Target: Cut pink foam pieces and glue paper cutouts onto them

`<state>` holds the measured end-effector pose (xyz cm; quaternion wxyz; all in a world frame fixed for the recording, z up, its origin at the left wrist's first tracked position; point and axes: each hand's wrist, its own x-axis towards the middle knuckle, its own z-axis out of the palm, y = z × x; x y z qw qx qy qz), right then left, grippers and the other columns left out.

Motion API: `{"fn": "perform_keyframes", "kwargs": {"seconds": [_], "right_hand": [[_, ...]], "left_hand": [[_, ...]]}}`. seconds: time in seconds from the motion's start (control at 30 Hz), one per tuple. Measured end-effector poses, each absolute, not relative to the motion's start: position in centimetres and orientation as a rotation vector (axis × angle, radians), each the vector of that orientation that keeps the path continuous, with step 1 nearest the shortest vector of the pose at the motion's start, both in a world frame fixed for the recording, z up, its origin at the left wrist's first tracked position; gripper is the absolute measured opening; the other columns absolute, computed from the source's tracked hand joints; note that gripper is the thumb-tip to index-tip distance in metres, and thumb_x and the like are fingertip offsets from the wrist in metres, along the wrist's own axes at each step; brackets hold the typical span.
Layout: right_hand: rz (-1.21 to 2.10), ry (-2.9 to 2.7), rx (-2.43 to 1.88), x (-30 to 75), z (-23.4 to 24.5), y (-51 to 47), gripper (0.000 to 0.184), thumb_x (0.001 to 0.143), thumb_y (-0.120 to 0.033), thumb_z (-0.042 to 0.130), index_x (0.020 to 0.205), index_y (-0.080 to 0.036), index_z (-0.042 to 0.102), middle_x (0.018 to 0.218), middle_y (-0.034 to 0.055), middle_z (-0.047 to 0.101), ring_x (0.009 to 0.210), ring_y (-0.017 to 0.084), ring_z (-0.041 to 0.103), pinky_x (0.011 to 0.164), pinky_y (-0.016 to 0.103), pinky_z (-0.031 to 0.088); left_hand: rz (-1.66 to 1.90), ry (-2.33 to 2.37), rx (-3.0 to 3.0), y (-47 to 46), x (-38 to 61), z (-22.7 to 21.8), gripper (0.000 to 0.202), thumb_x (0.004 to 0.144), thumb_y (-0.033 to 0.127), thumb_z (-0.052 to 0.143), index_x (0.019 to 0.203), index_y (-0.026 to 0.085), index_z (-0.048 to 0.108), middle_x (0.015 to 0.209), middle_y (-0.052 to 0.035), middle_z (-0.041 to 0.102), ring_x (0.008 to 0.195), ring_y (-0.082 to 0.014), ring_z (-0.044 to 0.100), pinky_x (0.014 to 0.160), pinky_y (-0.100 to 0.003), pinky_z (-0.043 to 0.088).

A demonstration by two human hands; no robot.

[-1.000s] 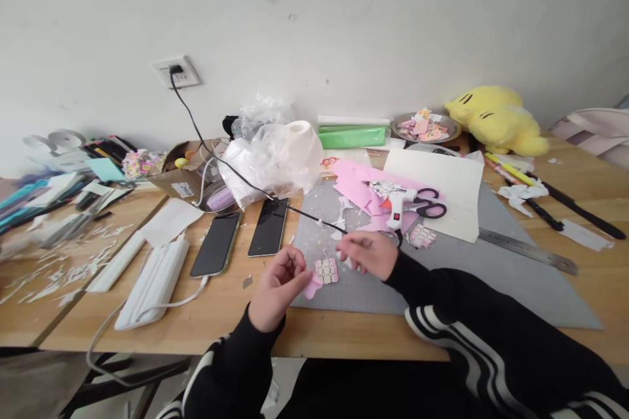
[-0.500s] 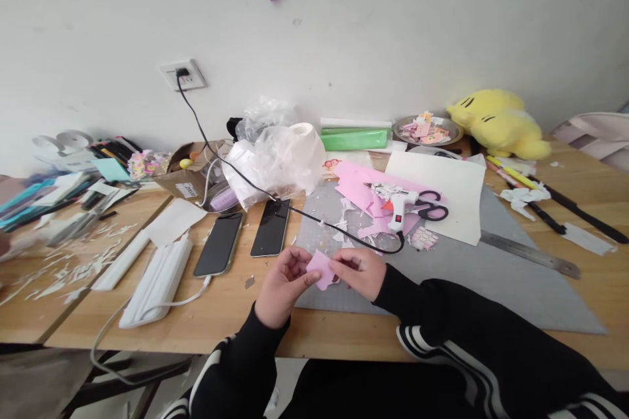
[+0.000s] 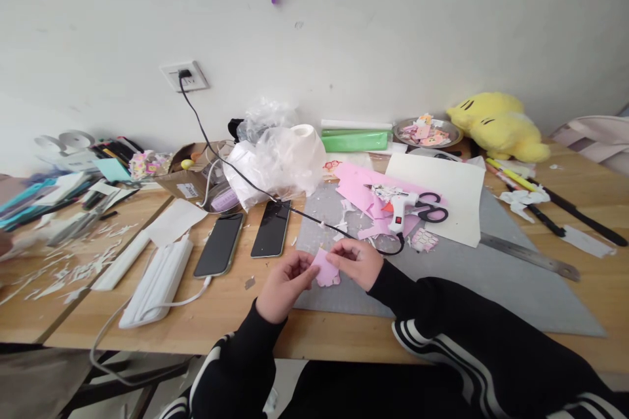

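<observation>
Between my two hands is a small piece of pink paper (image 3: 326, 272), held above the near edge of the grey cutting mat (image 3: 442, 294). My left hand (image 3: 287, 283) pinches its left side with thumb and fingers. At its upper right edge, my right hand (image 3: 358, 263) pinches it too. Beyond the hands lie larger pink paper sheets (image 3: 352, 184), with a white glue gun (image 3: 401, 205) and black-handled scissors (image 3: 432, 207) on top. A small patterned piece (image 3: 424, 240) rests on the mat right of the glue gun's cord.
Two phones (image 3: 219, 245) and a white power strip (image 3: 160, 281) lie to the left. The black cord (image 3: 246, 181) runs from the wall socket (image 3: 185, 76) across the table. A metal ruler (image 3: 528, 255) and a white sheet (image 3: 457, 190) lie right. A metal dish (image 3: 400, 133) holds cut pieces.
The pink paper has turned in my fingers, and its lower edge shows more. My right hand has shifted slightly left and up along it.
</observation>
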<state>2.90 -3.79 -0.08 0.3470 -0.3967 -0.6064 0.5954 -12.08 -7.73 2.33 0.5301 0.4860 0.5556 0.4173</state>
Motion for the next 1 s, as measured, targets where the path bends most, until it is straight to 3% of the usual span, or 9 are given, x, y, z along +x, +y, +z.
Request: {"fn": "perform_keyframes", "kwargs": {"seconds": [0.1, 0.3, 0.47, 0.67, 0.73, 0.8, 0.9, 0.97, 1.0], "right_hand": [[1.513, -1.629, -1.034, 2.9, -0.5, -3.9, 0.018, 0.066, -0.032, 0.054, 0.065, -0.015, 0.051, 0.053, -0.0022, 0.049, 0.044, 0.007, 0.044, 0.042, 0.019, 0.036], [1.491, -1.687, -1.039, 3.0, -0.7, -4.4, 0.015, 0.063, -0.029, 0.055, 0.060, -0.015, 0.048, 0.049, -0.0041, 0.044, 0.044, 0.006, 0.037, 0.041, 0.018, 0.029], [1.501, -1.631, -1.005, 3.1, -0.5, -4.6, 0.015, 0.063, -0.029, 0.053, 0.059, -0.016, 0.046, 0.050, -0.0041, 0.044, 0.044, 0.006, 0.038, 0.042, 0.019, 0.030], [1.464, -1.485, -1.046, 3.7, -0.1, -3.9, 0.013, 0.061, -0.026, 0.052, 0.058, -0.016, 0.044, 0.051, -0.0051, 0.042, 0.045, 0.005, 0.038, 0.043, 0.019, 0.031], [1.438, -1.437, -1.071, 3.9, -0.1, -3.7, 0.014, 0.061, -0.028, 0.052, 0.058, -0.017, 0.044, 0.050, -0.0053, 0.042, 0.044, 0.005, 0.036, 0.041, 0.019, 0.029], [1.435, -1.416, -1.096, 3.9, -0.3, -3.5, 0.014, 0.061, -0.029, 0.051, 0.059, -0.017, 0.045, 0.050, -0.0054, 0.042, 0.042, 0.005, 0.035, 0.039, 0.018, 0.027], [1.433, -1.416, -1.109, 4.0, -0.6, -3.4, 0.015, 0.062, -0.030, 0.052, 0.061, -0.016, 0.045, 0.051, -0.0051, 0.042, 0.042, 0.005, 0.035, 0.037, 0.018, 0.026], [1.414, -1.413, -1.100, 3.9, -0.8, -3.5, 0.015, 0.062, -0.030, 0.052, 0.063, -0.016, 0.046, 0.052, -0.0048, 0.043, 0.043, 0.005, 0.035, 0.038, 0.018, 0.028], [1.392, -1.408, -1.094, 3.9, -0.8, -3.5, 0.015, 0.062, -0.029, 0.053, 0.064, -0.016, 0.046, 0.053, -0.0045, 0.044, 0.044, 0.005, 0.036, 0.040, 0.018, 0.029]], "left_hand": [[1.018, 1.343, 1.249, -7.8, -12.1, 2.4, 0.021, 0.061, 0.033, 0.060, 0.058, 0.015, 0.051, 0.051, 0.0036, 0.046, 0.047, -0.0074, 0.039, 0.046, -0.020, 0.033], [1.151, 1.154, 1.127, -7.9, -11.7, 2.1, 0.031, 0.060, 0.031, 0.063, 0.054, 0.016, 0.037, 0.061, 0.0012, 0.054, 0.053, -0.0078, 0.046, 0.050, -0.020, 0.036], [1.193, 1.190, 1.042, -7.6, -12.2, 2.1, 0.029, 0.054, 0.023, 0.069, 0.061, 0.016, 0.042, 0.056, 0.0042, 0.054, 0.052, -0.0069, 0.049, 0.052, -0.019, 0.039], [1.298, 1.379, 1.146, -6.4, -14.4, 1.1, 0.019, 0.058, 0.023, 0.064, 0.063, 0.015, 0.048, 0.056, 0.0029, 0.057, 0.053, -0.0088, 0.053, 0.056, -0.022, 0.043], [1.302, 1.459, 1.215, -5.8, -15.1, 0.6, 0.014, 0.060, 0.024, 0.060, 0.066, 0.016, 0.050, 0.064, -0.0006, 0.061, 0.061, -0.0130, 0.058, 0.064, -0.028, 0.046], [1.175, 1.496, 1.398, -5.2, -15.4, 0.2, 0.012, 0.065, 0.023, 0.054, 0.074, 0.016, 0.056, 0.080, -0.0065, 0.065, 0.082, -0.0195, 0.059, 0.078, -0.037, 0.043], [0.938, 1.521, 1.741, -4.7, -15.2, 0.2, 0.021, 0.063, 0.017, 0.051, 0.080, 0.018, 0.063, 0.105, -0.0097, 0.060, 0.113, -0.0254, 0.041, 0.095, -0.044, 0.027], [0.922, 1.564, 1.853, -4.7, -14.8, 0.2, 0.024, 0.063, 0.016, 0.050, 0.083, 0.018, 0.063, 0.112, -0.0098, 0.056, 0.116, -0.0260, 0.036, 0.096, -0.044, 0.025], [0.937, 1.599, 1.850, -4.7, -14.6, 0.2, 0.025, 0.065, 0.018, 0.049, 0.085, 0.017, 0.062, 0.110, -0.0106, 0.056, 0.111, -0.0258, 0.042, 0.093, -0.044, 0.030]]}}
